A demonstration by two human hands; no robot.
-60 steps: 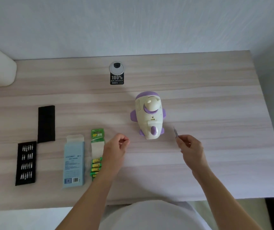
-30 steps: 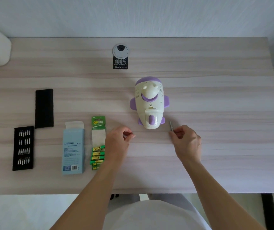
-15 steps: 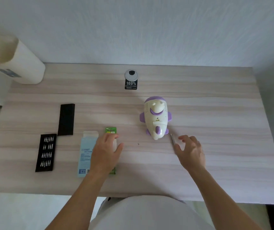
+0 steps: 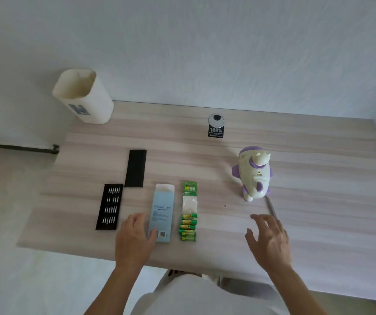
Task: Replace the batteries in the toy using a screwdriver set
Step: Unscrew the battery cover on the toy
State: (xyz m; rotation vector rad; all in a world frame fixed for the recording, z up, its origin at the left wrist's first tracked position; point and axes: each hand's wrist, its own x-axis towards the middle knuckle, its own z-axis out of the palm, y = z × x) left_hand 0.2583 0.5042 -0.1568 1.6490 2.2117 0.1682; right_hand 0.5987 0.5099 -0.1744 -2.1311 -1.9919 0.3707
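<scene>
A cream and purple toy (image 4: 253,172) stands upright on the wooden table (image 4: 319,201). A thin grey screwdriver (image 4: 271,208) lies just right of its base. My right hand (image 4: 269,242) hovers near the screwdriver with spread fingers and holds nothing. My left hand (image 4: 134,239) is flat, its thumb against the light blue box (image 4: 163,212). A green blister strip of batteries (image 4: 189,212) lies right of the box. A tiny dark speck, perhaps a screw (image 4: 225,205), lies left of the toy.
A black tray of screwdriver bits (image 4: 109,206) and its black lid (image 4: 135,168) lie at the left. A cream bin (image 4: 83,96) stands at the table's far left corner. A round cable grommet with a black sticker (image 4: 215,126) sits near the back edge.
My right hand let go of the screwdriver, which now lies on the table. My left hand opened and moved left to the blue box. The view swung left and back.
</scene>
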